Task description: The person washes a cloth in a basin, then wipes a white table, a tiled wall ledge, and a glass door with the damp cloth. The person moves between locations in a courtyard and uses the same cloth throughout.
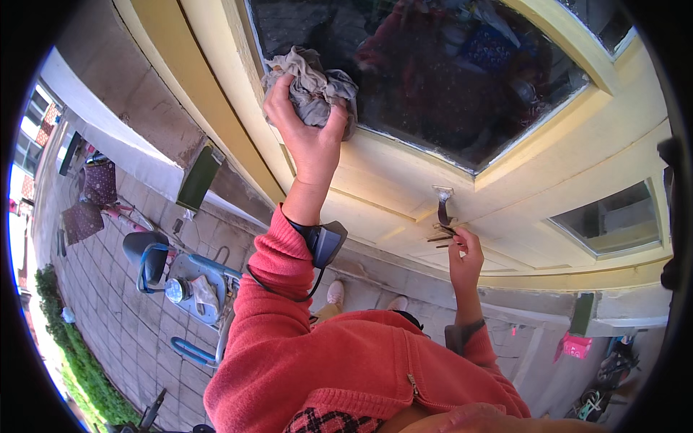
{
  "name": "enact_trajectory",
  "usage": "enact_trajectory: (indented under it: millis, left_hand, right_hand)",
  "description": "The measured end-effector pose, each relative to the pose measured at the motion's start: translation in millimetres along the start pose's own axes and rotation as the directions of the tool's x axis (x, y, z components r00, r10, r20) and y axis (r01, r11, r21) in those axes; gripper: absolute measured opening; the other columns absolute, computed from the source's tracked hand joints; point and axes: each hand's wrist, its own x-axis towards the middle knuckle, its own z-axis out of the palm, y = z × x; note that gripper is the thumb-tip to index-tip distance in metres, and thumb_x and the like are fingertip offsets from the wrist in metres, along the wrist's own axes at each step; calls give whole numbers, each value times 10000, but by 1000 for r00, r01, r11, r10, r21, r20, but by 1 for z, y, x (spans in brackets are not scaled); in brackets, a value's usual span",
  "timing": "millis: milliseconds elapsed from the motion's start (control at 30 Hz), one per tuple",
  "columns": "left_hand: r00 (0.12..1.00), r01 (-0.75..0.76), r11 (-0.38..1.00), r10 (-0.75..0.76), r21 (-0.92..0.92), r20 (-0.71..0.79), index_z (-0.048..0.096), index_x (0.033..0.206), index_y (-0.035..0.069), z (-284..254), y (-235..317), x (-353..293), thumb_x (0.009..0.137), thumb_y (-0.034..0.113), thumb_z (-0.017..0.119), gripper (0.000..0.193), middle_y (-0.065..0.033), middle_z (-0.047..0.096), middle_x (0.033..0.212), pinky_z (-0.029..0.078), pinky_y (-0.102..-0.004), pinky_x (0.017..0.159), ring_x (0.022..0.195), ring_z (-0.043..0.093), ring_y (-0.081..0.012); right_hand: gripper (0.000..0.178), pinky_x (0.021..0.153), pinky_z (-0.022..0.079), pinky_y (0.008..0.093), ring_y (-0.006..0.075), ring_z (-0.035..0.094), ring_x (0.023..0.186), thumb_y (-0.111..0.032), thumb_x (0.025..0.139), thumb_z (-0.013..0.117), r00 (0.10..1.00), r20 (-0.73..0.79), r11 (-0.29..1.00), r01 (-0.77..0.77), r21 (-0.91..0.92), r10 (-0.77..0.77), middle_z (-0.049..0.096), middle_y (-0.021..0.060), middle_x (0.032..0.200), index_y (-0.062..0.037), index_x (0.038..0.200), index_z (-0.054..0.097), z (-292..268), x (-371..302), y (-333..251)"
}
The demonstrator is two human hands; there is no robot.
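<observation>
My left hand [307,141] is raised to a dark glass pane [447,86] in a cream-painted door. Its fingers are wrapped round a crumpled grey cloth [314,90], which is pressed on the lower left corner of the pane and its frame. Lower and to the right, my right hand [467,256] has its fingertips closed on the lower end of a dark curved door handle [442,206]. Thin dark pieces stick out beside those fingertips; what they are, I cannot make out. Reflections of a red garment show in the glass.
A smaller pane [613,220] sits at the door's right. On the paved ground [108,289] to the left is a blue-framed cart [198,278] with a jar and a cloth on it. A green block [200,179] juts near the doorway. A pink bag [576,346] lies at right.
</observation>
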Motion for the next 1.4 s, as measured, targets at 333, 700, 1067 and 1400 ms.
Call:
enact_trajectory:
  millis: [333,700,1067,1400]
  left_hand:
    - [959,-154,988,150,0,241,524,1222,95,0,14,-42,604,112,810,681,-221,429,1221,375,-466,995,1142,454,-411]
    - [983,-127,987,139,101,-122,477,1276,43,3,-10,13,707,192,775,660,-200,454,1257,294,-469,1059,1199,406,-392]
    - [943,-218,968,175,-127,-283,511,1228,29,33,45,90,716,163,761,586,-171,464,1225,347,-420,1024,1159,450,-351]
    - [811,-542,788,581,-293,63,628,1152,123,84,140,14,578,118,781,594,-153,479,1227,392,-451,935,1077,462,-366]
  right_hand:
    - [360,846,506,311,149,621,958,-10,871,633,958,3,956,285,-67,-286,645,114,1092,32,1222,567,39,18,-39]
    - [202,673,469,396,296,586,719,-78,859,613,940,-79,937,318,-143,-331,614,139,823,16,1037,622,62,32,-13]
    - [262,631,453,378,260,556,681,-99,851,627,934,-87,933,333,-140,-346,573,115,774,28,1080,613,66,32,-8]
    - [266,618,444,374,249,537,656,-91,844,613,947,-87,946,299,-124,-310,563,107,761,27,1082,604,67,32,-6]
